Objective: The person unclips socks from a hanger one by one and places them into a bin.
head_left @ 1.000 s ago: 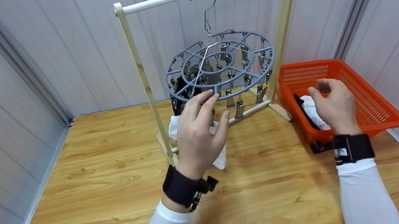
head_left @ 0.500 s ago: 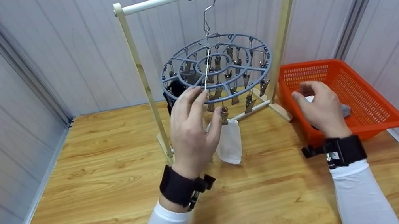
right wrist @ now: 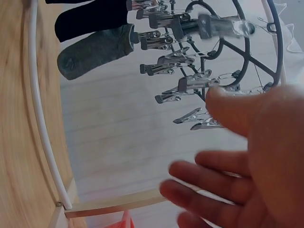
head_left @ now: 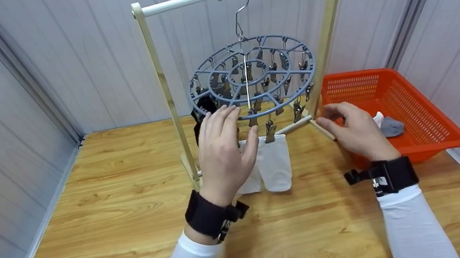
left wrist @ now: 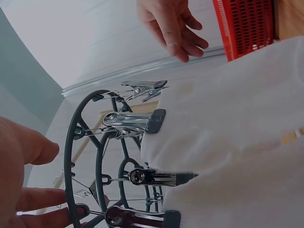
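Observation:
A round blue-grey clip hanger (head_left: 294,99) hangs by its metal hook from a rack, ringed with metal clips (head_left: 270,131). White socks (head_left: 276,168) dangle from clips at its front; black socks (head_left: 204,105) hang at its left. The right wrist view also shows a grey sock (right wrist: 95,52) clipped beside a black one. My left hand (head_left: 223,157) is at the hanger's front-left rim, fingers relaxed; in the left wrist view its fingertips reach the rim and the thumb stands apart. My right hand (head_left: 357,132), loosely bent and holding nothing, hovers between the hanger and the basket.
An orange-red plastic basket (head_left: 437,128) stands at the right, holding a grey sock (head_left: 392,127) and a bit of white fabric. The wooden rack (head_left: 163,88) stands on the wood-grain table (head_left: 127,237), with pale panel walls at the back and sides.
The hanger has turned, bringing the white socks from behind my left hand out to its right. My right hand has moved left from over the basket. The left hand has barely shifted.

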Action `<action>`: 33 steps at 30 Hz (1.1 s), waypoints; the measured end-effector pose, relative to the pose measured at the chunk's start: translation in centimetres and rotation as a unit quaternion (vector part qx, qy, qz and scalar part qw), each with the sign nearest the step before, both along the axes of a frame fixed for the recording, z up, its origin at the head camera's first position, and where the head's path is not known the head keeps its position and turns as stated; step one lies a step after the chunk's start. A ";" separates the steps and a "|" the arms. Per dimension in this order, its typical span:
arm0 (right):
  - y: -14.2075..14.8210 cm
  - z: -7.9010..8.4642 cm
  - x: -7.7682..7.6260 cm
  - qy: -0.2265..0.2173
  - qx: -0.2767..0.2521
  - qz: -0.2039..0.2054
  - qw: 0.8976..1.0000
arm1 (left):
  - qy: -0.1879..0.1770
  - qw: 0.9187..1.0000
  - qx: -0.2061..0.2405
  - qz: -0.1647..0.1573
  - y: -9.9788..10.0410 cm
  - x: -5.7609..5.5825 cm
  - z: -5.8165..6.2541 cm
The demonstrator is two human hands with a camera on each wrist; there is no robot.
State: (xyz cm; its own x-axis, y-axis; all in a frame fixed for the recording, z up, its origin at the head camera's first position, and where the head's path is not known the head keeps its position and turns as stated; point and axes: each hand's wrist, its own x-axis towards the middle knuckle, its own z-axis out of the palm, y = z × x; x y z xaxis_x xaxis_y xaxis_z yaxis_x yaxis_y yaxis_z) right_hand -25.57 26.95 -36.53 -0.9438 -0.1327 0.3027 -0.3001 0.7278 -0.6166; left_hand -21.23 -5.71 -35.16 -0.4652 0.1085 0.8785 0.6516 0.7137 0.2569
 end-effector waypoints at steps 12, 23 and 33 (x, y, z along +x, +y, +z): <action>-1.9 -1.5 -0.3 -0.054 0.005 0.151 0.987 | -0.004 0.999 -0.007 -0.033 0.6 0.3 -0.2; -4.3 -2.7 -0.7 -0.095 0.029 0.171 0.980 | -0.005 0.999 -0.011 -0.040 0.9 0.6 0.0; -4.7 -3.6 -1.0 -0.106 -0.003 0.192 0.976 | 0.003 0.999 -0.007 -0.047 0.9 0.7 -0.1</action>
State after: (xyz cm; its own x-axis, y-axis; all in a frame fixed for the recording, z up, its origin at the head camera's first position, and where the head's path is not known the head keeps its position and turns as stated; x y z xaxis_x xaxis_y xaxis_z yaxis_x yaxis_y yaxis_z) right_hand -26.55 22.21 -40.09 -0.8665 -0.4874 0.1082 -0.4154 0.5837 -0.6977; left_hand -20.54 -4.77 -35.30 -0.4473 0.1641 0.8792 0.7169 0.6535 0.2427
